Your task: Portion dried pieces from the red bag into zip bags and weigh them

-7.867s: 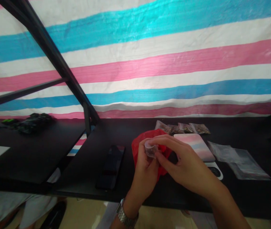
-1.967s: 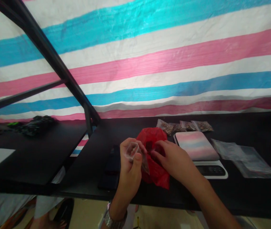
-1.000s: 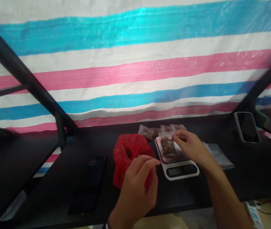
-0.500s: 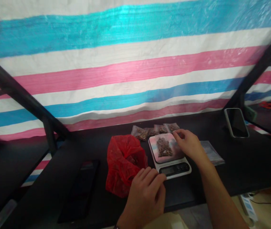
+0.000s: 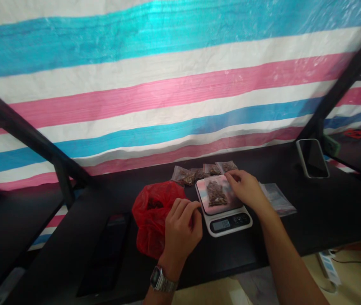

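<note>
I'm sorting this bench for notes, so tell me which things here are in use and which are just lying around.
In use: small bag of brown bits on the scale; right hand touching it; left hand at the red bag.

Lying about: filled bags behind; empty clear bags; dark phone; propped phone.

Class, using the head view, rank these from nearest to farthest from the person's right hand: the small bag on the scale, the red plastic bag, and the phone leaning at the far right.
1. The small bag on the scale, just left of the right hand, whose fingers reach it.
2. The red plastic bag, farther left, by the left hand.
3. The phone, far right, at the back.
</note>
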A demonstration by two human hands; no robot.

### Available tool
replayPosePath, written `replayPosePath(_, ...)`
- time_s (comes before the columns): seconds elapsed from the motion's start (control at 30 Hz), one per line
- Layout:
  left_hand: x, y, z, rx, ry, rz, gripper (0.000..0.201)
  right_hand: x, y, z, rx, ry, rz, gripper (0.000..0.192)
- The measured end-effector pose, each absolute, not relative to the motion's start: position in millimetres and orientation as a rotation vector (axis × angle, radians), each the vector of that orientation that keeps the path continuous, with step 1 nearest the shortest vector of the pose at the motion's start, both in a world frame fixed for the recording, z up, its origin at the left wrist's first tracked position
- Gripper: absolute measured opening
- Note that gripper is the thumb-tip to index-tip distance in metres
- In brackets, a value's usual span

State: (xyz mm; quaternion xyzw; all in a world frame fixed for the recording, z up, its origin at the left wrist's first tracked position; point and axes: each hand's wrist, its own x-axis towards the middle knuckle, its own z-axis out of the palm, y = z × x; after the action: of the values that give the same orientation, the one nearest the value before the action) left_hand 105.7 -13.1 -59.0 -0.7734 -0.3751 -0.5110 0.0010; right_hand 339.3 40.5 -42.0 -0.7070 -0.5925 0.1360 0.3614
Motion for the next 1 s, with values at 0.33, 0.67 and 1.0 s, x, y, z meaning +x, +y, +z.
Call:
replayPosePath(0.33, 68.8, -39.5, -50.4, -2.223, -1.451, -1.269, 0.014, 328.5, 47.9, -44.6, -1.809, -1.589, 0.308, 0.033)
replayPosePath(0.67, 52.9, -50.1, -45.6, -2.221, -1.573, -0.948, 0.024, 327.8, 46.2, -45.6, -1.799, -1.567, 0.330, 0.027)
replayPosePath(1.0, 35.1, -62.6, -59.0, -2.364, -1.829, -0.959, 0.017, 304.2, 34.6, -19.4, -1.279, -1.548, 0.758, 0.027)
